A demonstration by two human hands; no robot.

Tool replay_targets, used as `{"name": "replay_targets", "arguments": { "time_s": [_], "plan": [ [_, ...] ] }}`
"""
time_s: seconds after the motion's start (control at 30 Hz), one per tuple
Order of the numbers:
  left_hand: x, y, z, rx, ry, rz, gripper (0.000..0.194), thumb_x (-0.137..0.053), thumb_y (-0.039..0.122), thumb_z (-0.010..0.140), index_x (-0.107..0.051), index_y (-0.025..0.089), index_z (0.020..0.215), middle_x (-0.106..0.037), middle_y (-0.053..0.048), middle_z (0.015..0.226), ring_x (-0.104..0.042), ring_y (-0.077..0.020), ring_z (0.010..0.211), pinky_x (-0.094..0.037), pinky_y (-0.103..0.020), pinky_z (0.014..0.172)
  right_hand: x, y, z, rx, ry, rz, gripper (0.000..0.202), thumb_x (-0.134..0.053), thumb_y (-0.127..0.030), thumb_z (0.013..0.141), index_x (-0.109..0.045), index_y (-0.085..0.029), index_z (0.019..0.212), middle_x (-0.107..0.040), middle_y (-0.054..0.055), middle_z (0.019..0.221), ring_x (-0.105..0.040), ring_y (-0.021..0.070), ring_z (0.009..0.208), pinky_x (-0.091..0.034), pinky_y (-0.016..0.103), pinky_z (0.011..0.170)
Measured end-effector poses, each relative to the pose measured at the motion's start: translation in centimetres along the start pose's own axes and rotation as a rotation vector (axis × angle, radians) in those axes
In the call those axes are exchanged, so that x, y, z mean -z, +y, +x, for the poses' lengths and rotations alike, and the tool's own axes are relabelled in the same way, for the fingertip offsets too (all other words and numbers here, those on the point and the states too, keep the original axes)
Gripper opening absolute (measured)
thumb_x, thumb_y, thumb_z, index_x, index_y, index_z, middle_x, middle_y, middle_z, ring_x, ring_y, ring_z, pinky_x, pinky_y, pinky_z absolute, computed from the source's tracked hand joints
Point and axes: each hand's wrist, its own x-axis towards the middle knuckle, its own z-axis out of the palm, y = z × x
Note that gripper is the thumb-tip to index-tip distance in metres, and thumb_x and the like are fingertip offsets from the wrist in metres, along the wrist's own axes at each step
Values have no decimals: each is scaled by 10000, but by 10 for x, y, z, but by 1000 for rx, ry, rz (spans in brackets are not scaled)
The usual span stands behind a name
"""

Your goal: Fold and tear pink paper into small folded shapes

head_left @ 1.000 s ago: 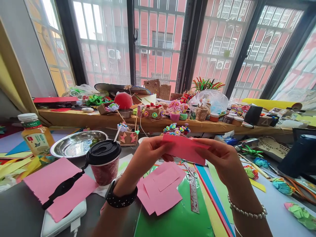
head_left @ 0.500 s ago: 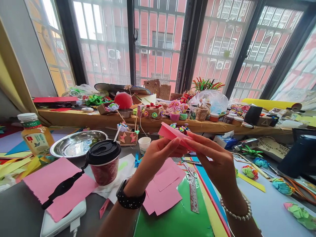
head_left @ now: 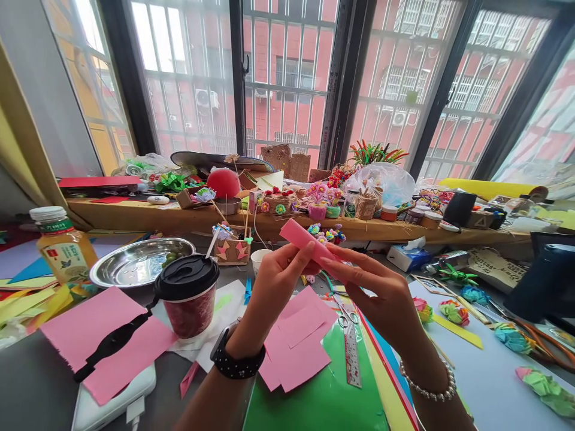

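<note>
A folded strip of pink paper (head_left: 300,234) is held up above the table between both hands. My left hand (head_left: 283,269) pinches its near side, thumb on top. My right hand (head_left: 377,281) grips the other end, with thumb and fingers closed along the fold. Below the hands, several loose pink paper squares (head_left: 299,353) lie on a green sheet (head_left: 341,401). Small scissors (head_left: 348,317) and a patterned ruler (head_left: 353,359) lie to the right of the squares.
To the left stand a lidded paper cup (head_left: 188,305), a metal plate (head_left: 121,263) and a juice bottle (head_left: 65,245). A larger pink sheet (head_left: 121,317) rests over a white power bank (head_left: 90,407). Crumpled paper flowers (head_left: 514,338) lie at the right. Crafts crowd the windowsill (head_left: 179,222).
The pink paper has tilted and now looks like a narrower, flatter folded strip. Both hands have shifted slightly left and remain on it.
</note>
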Motion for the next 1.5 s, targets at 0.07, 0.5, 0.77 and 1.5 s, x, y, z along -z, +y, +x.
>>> {"name": "replay_targets", "arguments": {
  "time_s": [0.07, 0.5, 0.77, 1.5],
  "plan": [
    [2, -1, 1, -25, 7, 33, 265, -538, 357, 761, -646, 119, 807, -679, -35, 717, -640, -162, 677, -521, -262, 652, 4, -2, 1, 11, -60, 9, 429, -465, -67, 774, -569, -314, 1109, -549, 27, 1193, -522, 202, 1060, -452, 394, 859],
    [-2, 4, -13, -167, -472, 744, 269, -442, 278, 818, -645, 144, 705, -591, 15, 574, -510, -99, 527, -355, -189, 490, 2, -7, 2, -564, 139, 470, 132, -665, -308, 668, -676, -202, 746, -682, 13, 688, -626, 158, 632, -501, 242, 554],
    [-5, 0, -12, -177, -372, 656, 227, -512, 334, 781, -664, 165, 787, -664, 3, 688, -561, -123, 620, -395, -192, 558, 4, -7, 2, -606, 195, 470, 115, -667, -302, 663, -698, -203, 712, -678, 7, 643, -603, 140, 594, -481, 221, 514],
    [-5, 7, -15, -97, -379, 655, 295, -501, 374, 782, -672, 139, 734, -658, -10, 649, -537, -119, 593, -361, -192, 516, 2, -13, 1, -621, 249, 526, 67, -645, -269, 701, -681, -217, 679, -656, -37, 632, -570, 77, 583, -449, 145, 527]
  ]
}}
